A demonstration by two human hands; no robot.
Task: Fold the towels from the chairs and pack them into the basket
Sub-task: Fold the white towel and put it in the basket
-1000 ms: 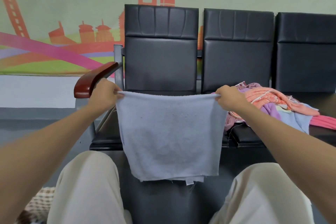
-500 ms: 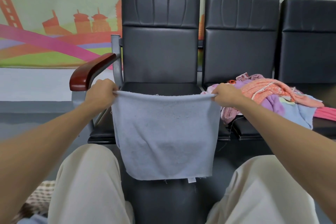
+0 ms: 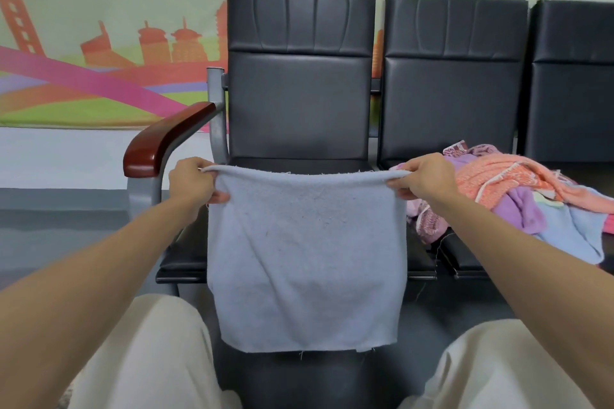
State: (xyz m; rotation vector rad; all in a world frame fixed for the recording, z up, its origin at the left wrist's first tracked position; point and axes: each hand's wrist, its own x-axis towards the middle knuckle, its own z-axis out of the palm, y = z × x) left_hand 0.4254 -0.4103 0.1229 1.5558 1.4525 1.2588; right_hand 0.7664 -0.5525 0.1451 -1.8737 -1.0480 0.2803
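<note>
We are pinching the light blue towel (image 3: 305,256) at its top corners, left hand (image 3: 192,183) and right hand (image 3: 428,180); it is hanging flat before the leftmost chair (image 3: 299,93). Towel pile (image 3: 518,196) is lying on the next seat.

Even soft indoor light, sharp centre, wide-angle bend at edges.

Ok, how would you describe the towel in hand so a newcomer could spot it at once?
Find the row of black chairs. In front of the leftmost one, by the wooden armrest, a pale blue towel hangs flat, its top corners pinched by the left hand and right hand. Unlike the pile crumpled on the next seat, it is spread out and held up.
</note>
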